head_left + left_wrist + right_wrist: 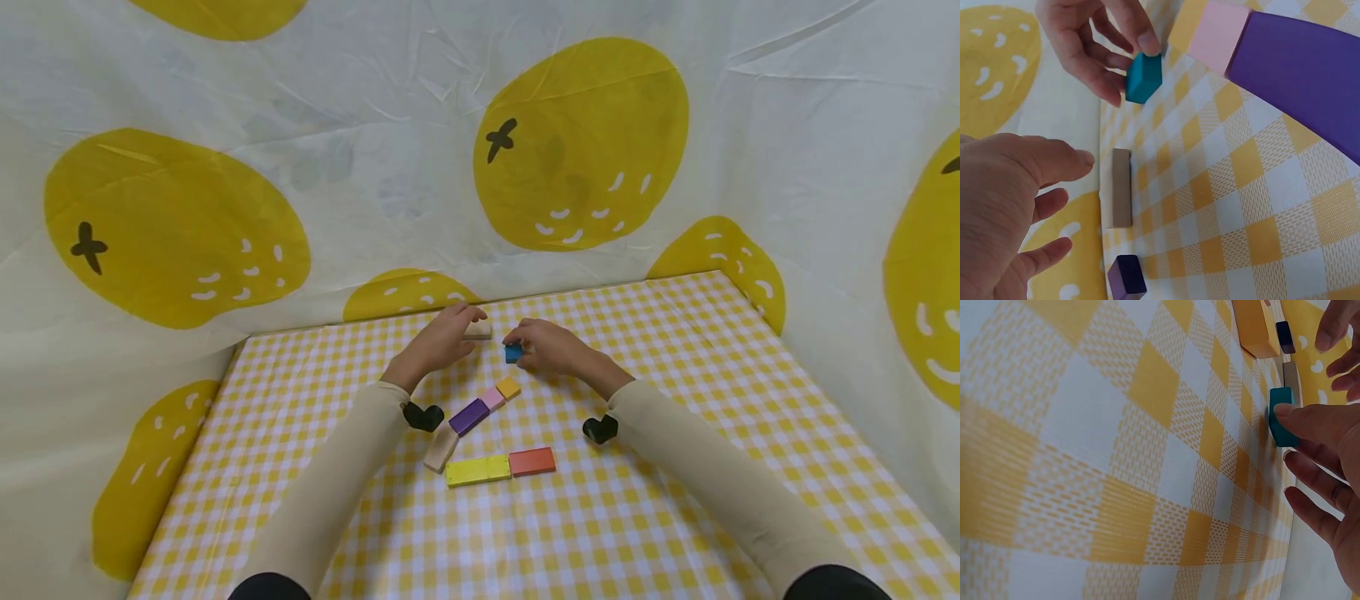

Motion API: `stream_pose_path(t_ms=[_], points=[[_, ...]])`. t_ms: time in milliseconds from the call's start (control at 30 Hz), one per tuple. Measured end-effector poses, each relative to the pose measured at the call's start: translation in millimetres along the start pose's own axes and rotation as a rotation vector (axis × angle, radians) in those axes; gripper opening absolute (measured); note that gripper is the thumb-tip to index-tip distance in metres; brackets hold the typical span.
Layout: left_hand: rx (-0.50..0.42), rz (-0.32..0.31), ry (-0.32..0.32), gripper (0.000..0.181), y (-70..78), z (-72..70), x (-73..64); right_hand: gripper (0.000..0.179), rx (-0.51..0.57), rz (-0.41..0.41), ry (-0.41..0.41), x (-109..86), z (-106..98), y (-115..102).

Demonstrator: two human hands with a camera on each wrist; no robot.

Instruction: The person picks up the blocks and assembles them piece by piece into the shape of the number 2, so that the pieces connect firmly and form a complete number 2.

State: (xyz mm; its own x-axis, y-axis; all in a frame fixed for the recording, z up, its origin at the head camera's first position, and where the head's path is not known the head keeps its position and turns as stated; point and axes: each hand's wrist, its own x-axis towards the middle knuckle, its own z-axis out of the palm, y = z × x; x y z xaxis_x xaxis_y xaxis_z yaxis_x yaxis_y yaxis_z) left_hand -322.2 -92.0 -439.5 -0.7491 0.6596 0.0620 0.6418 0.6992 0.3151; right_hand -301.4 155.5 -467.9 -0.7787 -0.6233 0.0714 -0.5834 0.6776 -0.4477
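My right hand [553,347] pinches a small teal-blue block [513,354] between thumb and fingertips, near the back of the table. In the right wrist view the thumb lies on the near face of this block [1281,422]. To its left, my left hand [438,342] is held over the back edge with fingers spread and nothing in them. A plain wooden block [478,332] lies by its fingertips, and the left wrist view also shows a dark purple block [1127,277] below that hand. In the head view that purple block is hidden behind the left hand.
Closer to me runs a slanting row: an orange block [508,388], a pink one [492,398], a long purple one [468,417] and a wooden one [441,447]. A yellow block [477,472] and a red block [532,462] adjoin below. A fruit-print curtain [360,183] borders the checked tablecloth [637,517].
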Motion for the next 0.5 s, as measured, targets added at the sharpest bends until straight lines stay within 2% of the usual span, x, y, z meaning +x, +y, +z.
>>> stream_pose_path(t_ms=[200, 333, 500], points=[[0.048, -0.009, -0.013, 0.049, -2.2, 6.0, 6.7, 0.039, 0.019, 0.005, -0.025, -3.8, -1.6, -0.9], [0.073, 0.003, 0.004, 0.048, -5.7, 10.1, 9.3, 0.041, 0.027, 0.004, -0.042, -5.7, -1.5, 0.9], [0.070, 0.002, 0.007, 0.046, -6.4, 12.0, 11.5, 0.042, 0.037, -0.011, -0.063, -8.6, -1.9, 1.3]])
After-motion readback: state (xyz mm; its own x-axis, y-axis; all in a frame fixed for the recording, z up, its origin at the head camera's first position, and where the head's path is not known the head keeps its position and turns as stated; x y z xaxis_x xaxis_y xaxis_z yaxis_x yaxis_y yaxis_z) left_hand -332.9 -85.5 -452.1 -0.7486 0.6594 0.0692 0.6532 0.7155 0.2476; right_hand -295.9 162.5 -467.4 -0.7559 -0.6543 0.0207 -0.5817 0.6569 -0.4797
